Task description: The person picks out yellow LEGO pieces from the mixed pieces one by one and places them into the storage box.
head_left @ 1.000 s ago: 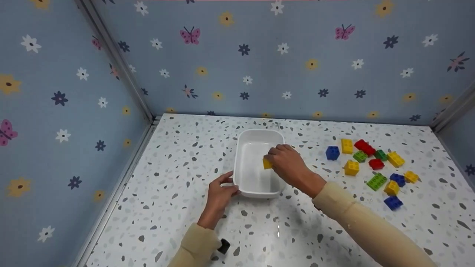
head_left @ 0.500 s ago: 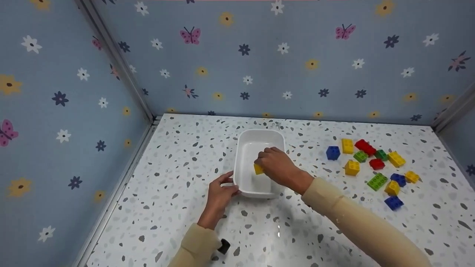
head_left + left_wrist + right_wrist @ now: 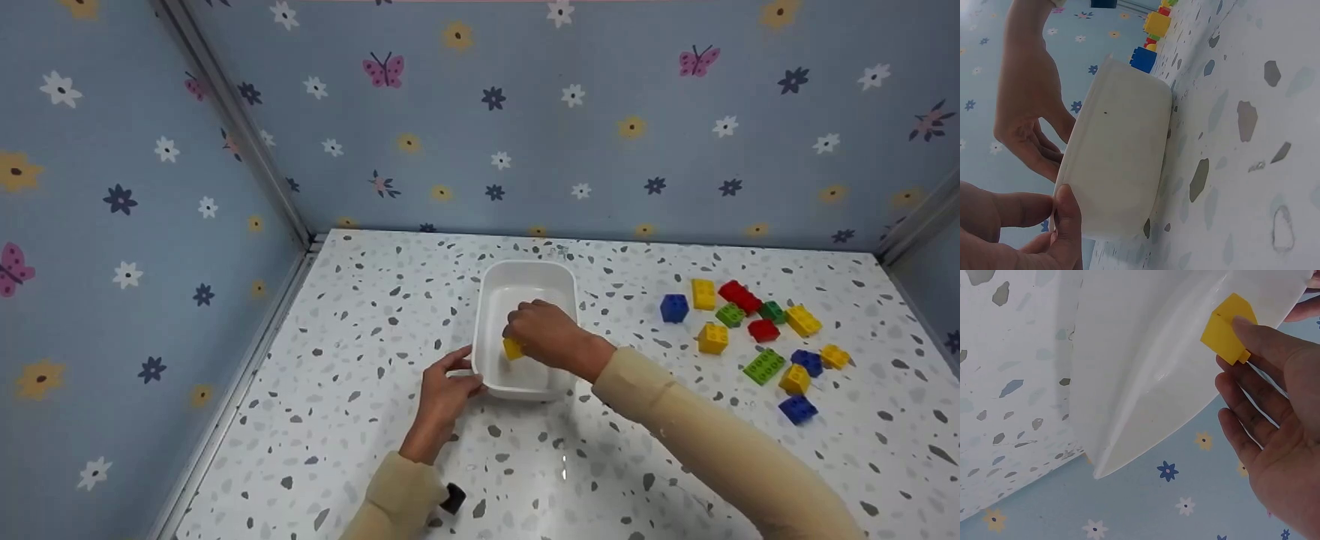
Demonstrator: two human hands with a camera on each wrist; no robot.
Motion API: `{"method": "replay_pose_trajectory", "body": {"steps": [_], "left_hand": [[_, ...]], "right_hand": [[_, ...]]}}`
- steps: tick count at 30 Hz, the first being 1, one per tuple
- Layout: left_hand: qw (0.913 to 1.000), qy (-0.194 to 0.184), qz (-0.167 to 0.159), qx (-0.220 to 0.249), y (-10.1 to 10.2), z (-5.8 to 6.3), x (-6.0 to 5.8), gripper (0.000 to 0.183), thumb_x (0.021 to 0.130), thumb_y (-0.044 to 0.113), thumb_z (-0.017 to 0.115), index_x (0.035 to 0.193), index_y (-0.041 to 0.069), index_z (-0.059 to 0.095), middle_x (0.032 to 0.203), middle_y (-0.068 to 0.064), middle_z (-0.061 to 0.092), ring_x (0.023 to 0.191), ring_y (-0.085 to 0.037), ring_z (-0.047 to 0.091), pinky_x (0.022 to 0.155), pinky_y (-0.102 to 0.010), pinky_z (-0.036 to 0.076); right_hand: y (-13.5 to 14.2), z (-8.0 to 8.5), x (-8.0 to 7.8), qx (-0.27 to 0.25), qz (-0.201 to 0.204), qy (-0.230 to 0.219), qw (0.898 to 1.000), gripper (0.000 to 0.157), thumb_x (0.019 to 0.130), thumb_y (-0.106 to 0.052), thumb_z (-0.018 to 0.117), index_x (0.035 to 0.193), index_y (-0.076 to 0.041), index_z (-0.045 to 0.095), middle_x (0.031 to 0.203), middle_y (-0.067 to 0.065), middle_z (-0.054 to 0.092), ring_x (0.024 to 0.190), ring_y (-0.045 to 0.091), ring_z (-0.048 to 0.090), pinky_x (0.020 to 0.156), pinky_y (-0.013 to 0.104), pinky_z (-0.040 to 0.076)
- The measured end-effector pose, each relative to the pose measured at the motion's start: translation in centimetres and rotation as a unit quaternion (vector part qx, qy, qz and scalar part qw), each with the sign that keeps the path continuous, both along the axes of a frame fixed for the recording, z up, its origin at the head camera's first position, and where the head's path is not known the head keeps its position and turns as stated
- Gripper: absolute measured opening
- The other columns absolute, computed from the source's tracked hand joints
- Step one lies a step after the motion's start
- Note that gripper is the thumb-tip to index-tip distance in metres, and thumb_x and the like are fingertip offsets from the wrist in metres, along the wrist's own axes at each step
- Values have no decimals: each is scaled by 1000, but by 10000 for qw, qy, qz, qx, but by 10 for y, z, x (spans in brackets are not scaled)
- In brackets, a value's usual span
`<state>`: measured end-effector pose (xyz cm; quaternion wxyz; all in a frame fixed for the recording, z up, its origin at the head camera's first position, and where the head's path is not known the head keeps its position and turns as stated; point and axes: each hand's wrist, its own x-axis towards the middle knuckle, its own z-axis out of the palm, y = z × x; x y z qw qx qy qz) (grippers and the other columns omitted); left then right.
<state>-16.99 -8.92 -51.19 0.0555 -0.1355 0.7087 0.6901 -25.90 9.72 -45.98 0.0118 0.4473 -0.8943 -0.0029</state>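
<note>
A white plastic tub (image 3: 487, 300) stands on the speckled table. At its near left corner my left hand (image 3: 442, 394) pinches the rim; the left wrist view shows the thumb (image 3: 1068, 211) on the outer wall. My right hand (image 3: 546, 330) reaches over the tub and holds a yellow toy brick (image 3: 513, 349) inside it. In the right wrist view the yellow brick (image 3: 1230, 329) sits between thumb and fingers, close to the tub's inner wall (image 3: 1174, 377), while the other fingers stay loosely bent.
Several toy bricks lie scattered to the right, among them a blue brick (image 3: 674, 308), a yellow brick (image 3: 712, 339), a red brick (image 3: 739, 297) and a light green brick (image 3: 764, 366). Patterned blue walls rise behind (image 3: 525, 112) and at the left (image 3: 112, 247).
My right hand has moved left and slightly nearer with the yellow brick, from over the tub's middle towards its left wall. The left hand has stayed on the rim.
</note>
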Motion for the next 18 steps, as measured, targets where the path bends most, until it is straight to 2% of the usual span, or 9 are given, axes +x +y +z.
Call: {"method": "replay_pose_trajectory", "body": {"steps": [4,11,18], "left_hand": [[10000,-37,-22,-27,-1,1,0,55,94,-8,66,148,-4,57,128,-25,59,97,-28,72,84,-31,65],[9999,-91,3,-131,0,2,0,55,94,-7,66,149,-3,57,126,-22,60,90,-21,69,84,-30,65],[9999,118,-50,20,-1,0,1,55,92,-9,65,147,-7,56,124,-27,59,87,-21,70,80,-29,65]], "right_hand": [[-5,-1,-1,208,53,-31,9998,20,88,0,81,105,-10,82,97,7,76,92,27,67,87,41,59],[-12,-4,-1,570,21,-295,9979,19,90,-4,81,108,-10,81,102,7,77,95,27,67,91,40,59],[-18,-6,1,624,72,-382,9973,19,92,-6,80,110,-10,82,105,6,79,95,26,68,95,40,60]]}}
